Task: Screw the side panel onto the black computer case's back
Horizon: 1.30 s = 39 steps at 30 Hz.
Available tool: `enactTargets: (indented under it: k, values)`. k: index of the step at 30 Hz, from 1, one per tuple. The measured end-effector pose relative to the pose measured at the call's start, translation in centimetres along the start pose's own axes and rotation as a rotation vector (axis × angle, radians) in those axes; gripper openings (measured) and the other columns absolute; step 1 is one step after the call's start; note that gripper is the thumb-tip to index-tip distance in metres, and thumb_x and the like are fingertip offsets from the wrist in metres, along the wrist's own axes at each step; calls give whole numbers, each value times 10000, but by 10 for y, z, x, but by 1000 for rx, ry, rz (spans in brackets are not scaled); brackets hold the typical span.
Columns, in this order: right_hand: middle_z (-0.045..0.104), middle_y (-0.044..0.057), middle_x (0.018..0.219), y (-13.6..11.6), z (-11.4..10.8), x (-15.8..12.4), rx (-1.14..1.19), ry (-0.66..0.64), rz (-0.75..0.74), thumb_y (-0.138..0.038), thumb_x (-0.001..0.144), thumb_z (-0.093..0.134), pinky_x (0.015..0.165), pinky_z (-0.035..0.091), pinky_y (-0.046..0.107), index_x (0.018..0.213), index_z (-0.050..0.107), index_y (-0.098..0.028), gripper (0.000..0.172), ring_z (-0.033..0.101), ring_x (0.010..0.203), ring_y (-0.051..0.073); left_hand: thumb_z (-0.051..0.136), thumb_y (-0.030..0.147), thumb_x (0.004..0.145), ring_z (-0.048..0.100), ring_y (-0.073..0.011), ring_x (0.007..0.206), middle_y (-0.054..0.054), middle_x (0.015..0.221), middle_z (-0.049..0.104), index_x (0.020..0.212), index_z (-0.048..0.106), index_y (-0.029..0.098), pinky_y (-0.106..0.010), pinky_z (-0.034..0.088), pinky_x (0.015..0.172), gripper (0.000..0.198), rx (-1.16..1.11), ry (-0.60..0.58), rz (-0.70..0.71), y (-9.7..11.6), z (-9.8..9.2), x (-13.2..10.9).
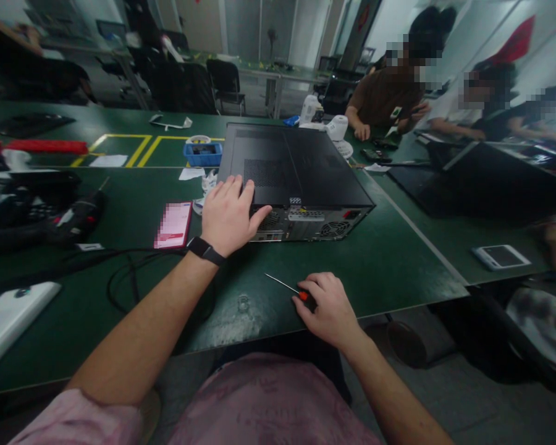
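Note:
A black desktop computer case (pixel 301 164) lies on its side on the green table, its back panel with the fan grille facing me. My left hand (pixel 229 213) rests on the case's near left corner, fingers stretched over the top panel and thumb out along the back edge. Close to the table's front edge, my right hand (pixel 327 306) is closed round the handle of a screwdriver (pixel 282 283) with a red and black grip. The thin metal shaft points left, lying low over the table. Part of the handle is hidden by my fingers.
Left of the case are a blue bin (pixel 202 154), a pink-and-white card (pixel 173 225) and black cables (pixel 130 278). A power drill (pixel 81 213) lies farther left. A white device (pixel 16 324) is at the near left. At right are a phone (pixel 501 256) and seated people.

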State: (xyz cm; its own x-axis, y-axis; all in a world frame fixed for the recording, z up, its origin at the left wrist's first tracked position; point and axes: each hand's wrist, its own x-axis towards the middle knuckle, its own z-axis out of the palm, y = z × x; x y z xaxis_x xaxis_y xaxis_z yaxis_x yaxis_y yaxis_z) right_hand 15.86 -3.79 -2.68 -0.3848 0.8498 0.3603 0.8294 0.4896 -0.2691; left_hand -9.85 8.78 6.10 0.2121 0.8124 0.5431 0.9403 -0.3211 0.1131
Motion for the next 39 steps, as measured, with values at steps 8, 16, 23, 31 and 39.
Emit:
enactTargets:
  k: [8,16,23,31,39]
  values:
    - [676,98,999,7,8,-4,64,-55,27,-264,976,587,852,497,407,1002,664,-188,111,595,951,245,448,581,1002,476,-401,1451,-260,1530,531,1462,550,68,-540,331,1197,697,-26,22,-1,-1,2,-2]
    - [685,77,905,7,5,13,80,-43,82,-253,1016,496,763,508,352,990,618,-206,134,625,808,213,471,575,990,454,-416,1463,-243,1553,515,1472,550,98,-576,310,1198,683,-91,30,-20,0,2,-2]
    - [754,51,921,-5,19,32,82,-108,32,-324,928,683,775,456,352,1110,697,-195,224,659,804,200,458,599,991,465,-410,1456,-247,1544,523,1466,552,97,-555,318,1196,698,-65,31,-21,-2,4,-2]
    - [758,43,856,-4,27,32,67,-110,-5,-252,959,616,763,393,360,954,726,-207,119,664,807,203,473,585,989,477,-410,1450,-242,1535,536,1450,567,101,-559,332,1185,675,-85,50,-12,0,3,-3]
    - [770,60,865,-1,28,30,182,35,90,-298,977,598,801,456,369,956,728,-218,154,678,801,204,537,527,989,577,-321,1378,-138,1405,679,1336,666,187,-498,375,1165,502,-197,128,-9,-8,7,-7]
